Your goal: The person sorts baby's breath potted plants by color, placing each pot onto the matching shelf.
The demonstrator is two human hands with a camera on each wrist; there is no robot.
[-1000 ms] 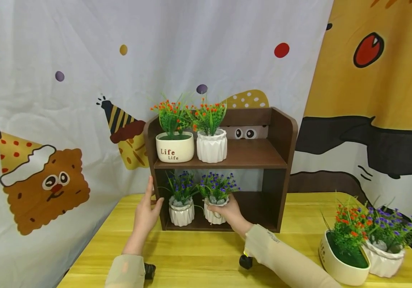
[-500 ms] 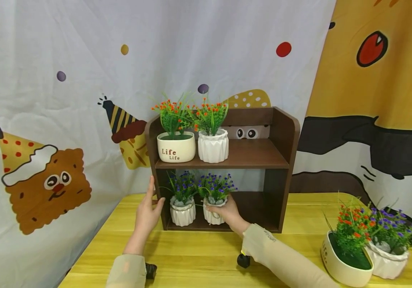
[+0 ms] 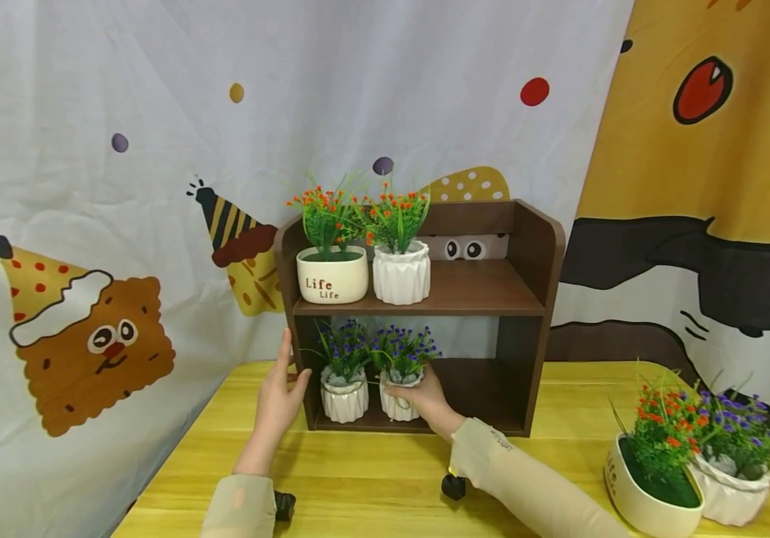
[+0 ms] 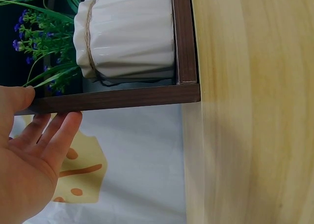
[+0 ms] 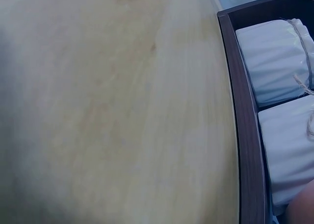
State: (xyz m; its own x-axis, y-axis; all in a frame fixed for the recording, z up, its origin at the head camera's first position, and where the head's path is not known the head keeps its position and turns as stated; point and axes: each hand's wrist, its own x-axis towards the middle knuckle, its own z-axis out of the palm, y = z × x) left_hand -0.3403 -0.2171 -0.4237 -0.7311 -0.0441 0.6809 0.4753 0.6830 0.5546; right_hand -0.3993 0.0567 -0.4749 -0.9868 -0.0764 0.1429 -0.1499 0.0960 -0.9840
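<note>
My right hand (image 3: 427,397) grips a white ribbed pot (image 3: 396,403) with purple flowers on the lower shelf, thumb across its front. Left of it stands a similar pot (image 3: 345,402), a narrow gap between them; both show in the right wrist view, the gripped pot (image 5: 289,145) nearer my hand (image 5: 302,207). With fingers fairly straight, my left hand (image 3: 278,396) touches the left side panel of the brown shelf unit (image 3: 418,306). In the left wrist view, that hand (image 4: 29,155) has its thumb at the panel's front edge and its fingertips against the outer side.
Two orange-flowered pots, an oval "Life" one (image 3: 333,278) and a white ribbed one (image 3: 401,276), stand on the upper shelf's left half. An oval pot (image 3: 653,497) and a ribbed pot (image 3: 730,493) stand at the right of the wooden table (image 3: 358,478). A printed curtain (image 3: 176,187) hangs behind.
The gripped pot has shifted slightly left, closer to its neighbour, along with my right hand. My left hand has stayed at the side panel. The head view has turned a little left.
</note>
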